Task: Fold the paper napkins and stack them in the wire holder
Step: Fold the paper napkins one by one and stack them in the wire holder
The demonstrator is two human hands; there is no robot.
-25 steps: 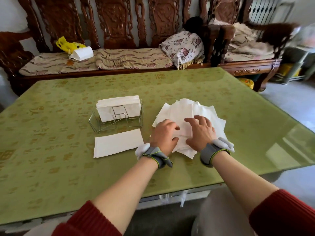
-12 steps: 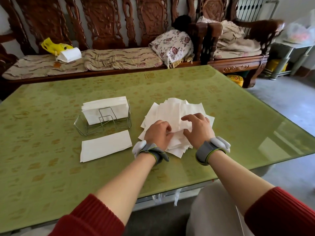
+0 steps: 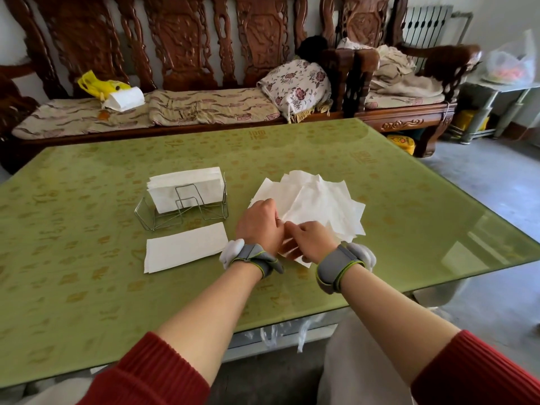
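The near edge of the top napkin (image 3: 317, 204) is pinched by the curled fingers of the left hand (image 3: 258, 226) and the right hand (image 3: 310, 238), which are held touching at the near-left corner of the loose pile (image 3: 347, 220); its ragged edges are fanned out beyond the knuckles. Left of the left hand, apart from it, the wire holder (image 3: 152, 217) is stood with a folded stack (image 3: 187, 188) upright inside, and a flat folded napkin (image 3: 185, 247) is laid just beside that wrist. Bare table (image 3: 423, 229) is left open right of the right hand, up to the glass edge.
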